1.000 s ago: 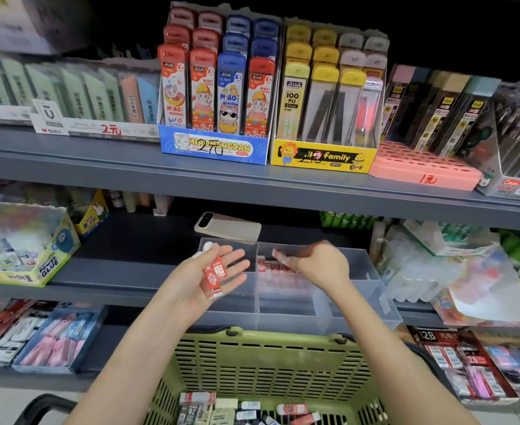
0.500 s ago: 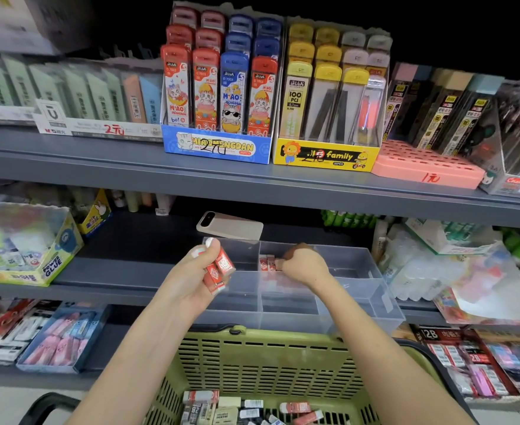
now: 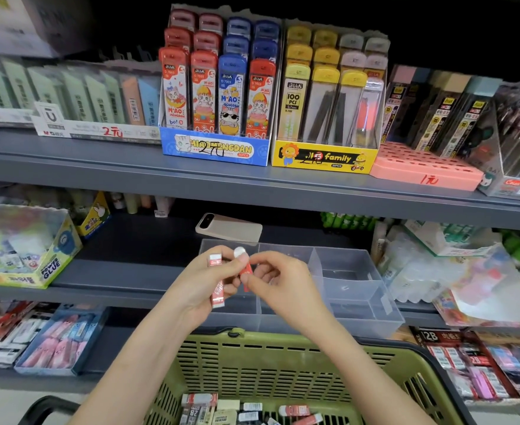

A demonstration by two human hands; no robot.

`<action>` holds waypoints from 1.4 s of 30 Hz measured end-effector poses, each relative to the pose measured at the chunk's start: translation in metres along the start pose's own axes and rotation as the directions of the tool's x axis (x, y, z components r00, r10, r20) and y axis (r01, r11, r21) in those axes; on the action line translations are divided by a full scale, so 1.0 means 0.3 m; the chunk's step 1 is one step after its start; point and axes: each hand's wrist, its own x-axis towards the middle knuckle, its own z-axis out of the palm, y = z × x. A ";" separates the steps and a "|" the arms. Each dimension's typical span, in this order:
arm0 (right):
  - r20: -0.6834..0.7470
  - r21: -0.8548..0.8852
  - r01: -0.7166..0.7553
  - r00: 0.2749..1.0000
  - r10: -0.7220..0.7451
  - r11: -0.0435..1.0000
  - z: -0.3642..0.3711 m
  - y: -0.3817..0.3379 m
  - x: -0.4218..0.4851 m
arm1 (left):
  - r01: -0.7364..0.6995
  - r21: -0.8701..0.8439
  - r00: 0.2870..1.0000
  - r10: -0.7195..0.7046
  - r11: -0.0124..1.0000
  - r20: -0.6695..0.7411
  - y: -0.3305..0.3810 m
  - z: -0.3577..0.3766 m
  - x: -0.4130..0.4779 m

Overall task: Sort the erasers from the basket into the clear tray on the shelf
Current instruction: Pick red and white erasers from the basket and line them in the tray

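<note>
While your hands meet above the front-left part of the clear plastic divided tray (image 3: 353, 289), you have open room to the right, over its right-hand compartments. That tray sits at the front edge of the grey metal middle shelf (image 3: 114, 277). A beige phone (image 3: 231, 230) lies just behind its back wall, and the upper shelf's edge runs overhead.

Your left hand (image 3: 200, 289) curls round two red-sleeved white block erasers (image 3: 217, 294), their long axes near upright. Your right hand (image 3: 283, 283) pinches a third, a red-and-white round-tipped eraser (image 3: 244, 265), between thumb and fingertips. It stands almost upright, white tip up and red end down, touching your left fingers.

Just under the tray's front wall rises the far rim of the green slotted plastic basket (image 3: 252, 363), where more loose sleeved erasers (image 3: 221, 407) lie flat on its bottom.
</note>
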 end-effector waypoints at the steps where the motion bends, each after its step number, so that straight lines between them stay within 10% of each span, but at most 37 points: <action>1: 0.035 0.118 -0.041 0.999 0.037 0.992 -0.003 0.002 0.004 | 0.001 0.026 1.000 -0.001 1.000 0.014 0.003 -0.002 -0.003; 8: 0.087 0.358 -0.232 0.973 0.215 0.905 -0.001 0.018 0.137 | -0.006 -0.225 0.955 -0.062 0.974 -0.291 0.052 -0.116 0.014; 17: 0.186 -0.329 -0.314 0.903 0.387 0.891 0.094 0.042 0.340 | -0.026 -0.650 0.905 -0.259 0.760 -0.338 -0.007 -0.230 0.041; 29: 0.281 -0.500 -0.325 0.816 0.506 0.803 0.155 0.047 0.401 | -0.178 -0.241 0.929 0.082 0.954 -0.362 -0.057 -0.261 0.054; 38: 0.272 -0.800 -0.019 0.880 0.390 0.600 0.212 0.076 0.382 | -0.246 -0.080 0.890 0.193 0.966 -0.413 -0.075 -0.250 0.027; 42: 0.315 -0.453 -0.013 0.933 0.174 0.892 0.157 0.021 0.339 | -0.261 -0.056 0.886 0.216 0.964 -0.411 -0.071 -0.244 0.024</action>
